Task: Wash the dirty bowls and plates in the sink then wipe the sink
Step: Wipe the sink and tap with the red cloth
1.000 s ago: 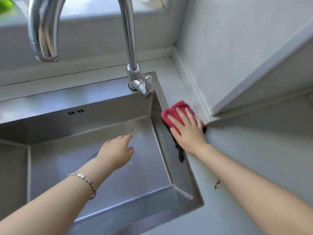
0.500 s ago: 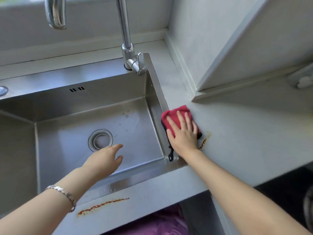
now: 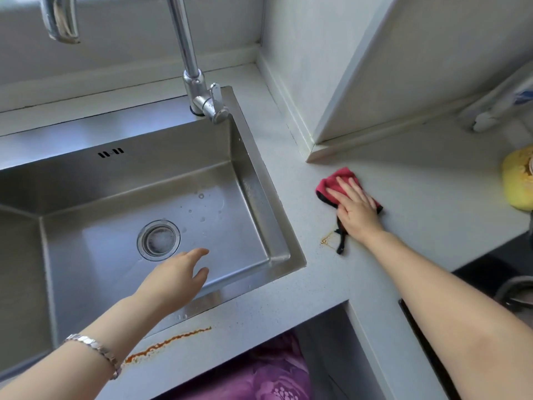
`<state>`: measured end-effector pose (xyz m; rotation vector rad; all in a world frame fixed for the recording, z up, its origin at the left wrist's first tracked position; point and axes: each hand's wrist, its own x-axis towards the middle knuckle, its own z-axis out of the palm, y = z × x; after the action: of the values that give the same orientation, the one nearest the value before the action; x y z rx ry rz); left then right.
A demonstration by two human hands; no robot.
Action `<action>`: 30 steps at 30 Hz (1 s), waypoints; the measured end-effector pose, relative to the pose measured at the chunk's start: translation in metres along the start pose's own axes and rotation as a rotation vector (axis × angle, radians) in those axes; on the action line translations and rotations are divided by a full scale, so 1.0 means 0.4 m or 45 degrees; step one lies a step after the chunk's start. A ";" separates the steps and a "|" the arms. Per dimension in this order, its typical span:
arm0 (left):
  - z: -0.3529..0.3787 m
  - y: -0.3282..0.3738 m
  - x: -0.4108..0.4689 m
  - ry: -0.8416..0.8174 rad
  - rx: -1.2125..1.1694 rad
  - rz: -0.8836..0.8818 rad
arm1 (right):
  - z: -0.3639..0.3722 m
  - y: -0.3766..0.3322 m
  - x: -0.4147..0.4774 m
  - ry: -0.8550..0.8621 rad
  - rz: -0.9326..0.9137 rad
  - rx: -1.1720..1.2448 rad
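**Red cloth pressed flat on the counter beside the sink**

The red cloth (image 3: 331,184) lies on the grey counter (image 3: 418,180), right of the steel sink (image 3: 268,197). The right hand (image 3: 356,209) presses it with straight, spread fingers. The left hand (image 3: 176,280) hovers over the basin, fingers relaxed, holding nothing. Orange stains (image 3: 170,342) streak the counter's front edge.

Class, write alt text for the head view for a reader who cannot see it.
A person's right hand presses a red cloth on the pale speckled countertop beside a stainless steel sink; the left hand hovers open over it.
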<state>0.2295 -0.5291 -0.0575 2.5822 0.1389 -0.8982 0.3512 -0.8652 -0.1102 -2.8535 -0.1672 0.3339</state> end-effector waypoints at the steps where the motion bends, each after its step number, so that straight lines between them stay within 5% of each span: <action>1: 0.002 0.002 -0.002 -0.004 -0.007 0.004 | 0.004 0.012 -0.028 0.048 0.021 0.043; 7: 0.035 -0.004 -0.030 -0.105 -0.037 0.003 | 0.077 -0.081 -0.151 0.091 0.116 0.161; 13: 0.034 -0.044 -0.064 -0.100 -0.016 -0.004 | 0.156 -0.227 -0.283 0.054 -0.101 0.046; 16: 0.021 -0.063 -0.082 -0.086 -0.015 0.011 | 0.156 -0.294 -0.336 0.063 -0.118 0.355; 19: 0.002 -0.080 -0.096 -0.069 0.005 0.038 | 0.086 -0.335 -0.362 -0.050 0.108 0.906; 23: -0.021 -0.083 -0.100 -0.056 0.066 0.076 | 0.002 -0.276 -0.337 0.124 0.534 1.198; 27: -0.022 -0.057 -0.086 -0.084 0.126 0.133 | -0.025 -0.153 -0.367 0.349 0.765 0.744; 30: -0.001 -0.009 -0.062 -0.113 0.168 0.203 | -0.014 -0.174 -0.375 0.610 0.424 0.404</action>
<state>0.2093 -0.5247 -0.0430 2.6222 -0.1539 -0.9901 0.2016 -0.8213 -0.0542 -2.5444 0.4170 -0.2480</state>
